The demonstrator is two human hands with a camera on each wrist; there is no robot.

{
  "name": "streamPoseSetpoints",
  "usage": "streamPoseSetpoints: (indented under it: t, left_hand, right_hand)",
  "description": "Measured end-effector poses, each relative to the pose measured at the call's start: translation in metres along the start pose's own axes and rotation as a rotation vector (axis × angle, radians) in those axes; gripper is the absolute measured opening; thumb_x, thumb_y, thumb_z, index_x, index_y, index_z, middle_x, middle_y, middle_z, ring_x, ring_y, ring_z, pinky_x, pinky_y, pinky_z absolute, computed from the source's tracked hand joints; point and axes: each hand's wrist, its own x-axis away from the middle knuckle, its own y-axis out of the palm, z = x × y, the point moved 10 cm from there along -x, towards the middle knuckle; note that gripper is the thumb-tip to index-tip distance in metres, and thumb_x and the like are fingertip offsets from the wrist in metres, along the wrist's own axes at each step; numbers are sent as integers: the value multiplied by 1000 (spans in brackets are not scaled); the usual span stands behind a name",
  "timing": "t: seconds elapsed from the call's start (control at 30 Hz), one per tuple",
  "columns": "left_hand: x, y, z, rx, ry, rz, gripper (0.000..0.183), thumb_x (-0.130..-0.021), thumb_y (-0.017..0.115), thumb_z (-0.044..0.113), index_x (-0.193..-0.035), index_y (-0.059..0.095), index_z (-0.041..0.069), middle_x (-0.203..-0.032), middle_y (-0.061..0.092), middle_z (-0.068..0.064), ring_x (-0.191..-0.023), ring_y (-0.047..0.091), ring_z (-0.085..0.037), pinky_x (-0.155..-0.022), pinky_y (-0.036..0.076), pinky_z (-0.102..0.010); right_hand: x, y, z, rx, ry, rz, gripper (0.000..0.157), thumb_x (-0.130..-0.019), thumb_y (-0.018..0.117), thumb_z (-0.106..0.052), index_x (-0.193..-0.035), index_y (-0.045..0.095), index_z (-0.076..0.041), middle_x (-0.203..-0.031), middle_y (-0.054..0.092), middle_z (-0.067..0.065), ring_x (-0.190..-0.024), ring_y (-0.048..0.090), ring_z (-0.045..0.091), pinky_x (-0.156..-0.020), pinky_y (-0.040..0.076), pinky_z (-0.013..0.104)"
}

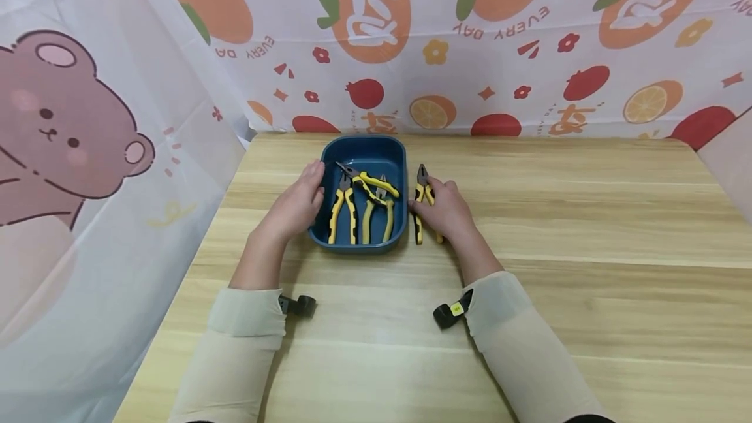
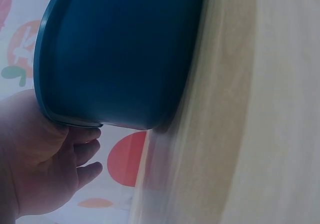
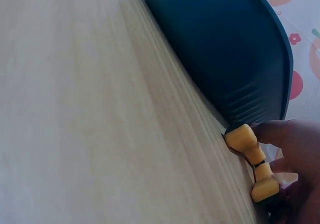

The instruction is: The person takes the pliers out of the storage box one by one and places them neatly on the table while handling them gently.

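A dark blue bin (image 1: 364, 248) holds several pliers with yellow-and-black handles; long-nose pliers (image 1: 376, 183) lie slantwise across the others. My left hand (image 1: 294, 204) grips the bin's left rim; in the left wrist view its fingers (image 2: 87, 151) hang down outside the wall, while the thumb is largely hidden by the rim. Just right of the bin, my right hand (image 1: 444, 207) holds another pair of pliers (image 1: 419, 230) around the handles, its grey jaws pointing away from me. In the right wrist view the yellow handle ends (image 3: 241, 139) show close to the tabletop.
A light wooden table (image 1: 558, 227) lies beneath everything. Behind it hangs a fruit-patterned cloth (image 1: 435, 77), and at the left another cloth with a printed bear (image 1: 76, 123). Each wrist wears a small black camera.
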Motion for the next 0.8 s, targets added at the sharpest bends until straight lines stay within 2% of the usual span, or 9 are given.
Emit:
streamPoseSetpoints:
  t: [0.1, 0.23, 0.33, 0.43, 0.53, 0.63, 0.8]
  left_hand:
    - [3, -1, -1, -1, 0, 2, 58, -106, 36, 18, -158, 12, 6, -166, 9, -10, -154, 7, -26, -124, 14, -48]
    - [4, -1, 0, -10, 6, 3, 58, -106, 36, 18, -158, 13, 4, -166, 10, -12, -154, 7, -26, -124, 14, -47]
    - [5, -2, 1, -14, 10, 5, 58, -106, 36, 18, -157, 14, 4, -166, 10, -12, -153, 8, -26, -124, 15, -47]
    - [6, -3, 1, -18, 9, 5, 58, -106, 36, 18, -157, 14, 3, -166, 11, -12, -153, 9, -27, -124, 16, -47]
    - [6, -3, 0, -26, 5, 5, 58, -106, 37, 18, -157, 14, 4, -166, 10, -12, -153, 10, -27, -124, 16, -47]
    - [7, -3, -1, -23, 8, 15, 58, -106, 37, 18, -157, 15, 4, -166, 11, -12, -153, 10, -27, -124, 16, -47]
    - [7, -3, 0, -13, 19, 21, 58, -105, 38, 17, -157, 15, 3, -165, 12, -13, -153, 11, -28, -124, 16, -47]
  right_hand:
    - [1, 1, -3, -7, -2, -6, 75, -91, 63, -48, -153, 36, -18, -119, 46, 15, -97, 52, 31, -87, 51, 41]
    - [2, -1, -4, -18, -5, 3, 70, -93, 61, -46, -152, 38, -16, -125, 45, 19, -105, 53, 33, -98, 49, 47]
    - [4, -8, -8, -38, -10, 56, 65, -94, 59, -43, -150, 41, -15, -127, 44, 21, -106, 53, 34, -99, 48, 49]
    - [6, -20, -21, -84, -48, 151, 58, -96, 58, -41, -147, 45, -16, -127, 44, 19, -106, 52, 32, -92, 49, 47]
    - [8, -32, -44, -136, -136, 239, 52, -97, 58, -39, -143, 50, -18, -128, 46, 15, -110, 50, 28, -86, 49, 45]
    - [8, -35, -74, -129, -238, 275, 48, -97, 58, -38, -140, 53, -18, -130, 48, 12, -115, 49, 26, -89, 50, 43]
    - [3, -23, -115, 25, -353, 264, 47, -97, 59, -38, -140, 53, -19, -128, 50, 8, -117, 46, 23, -97, 50, 39]
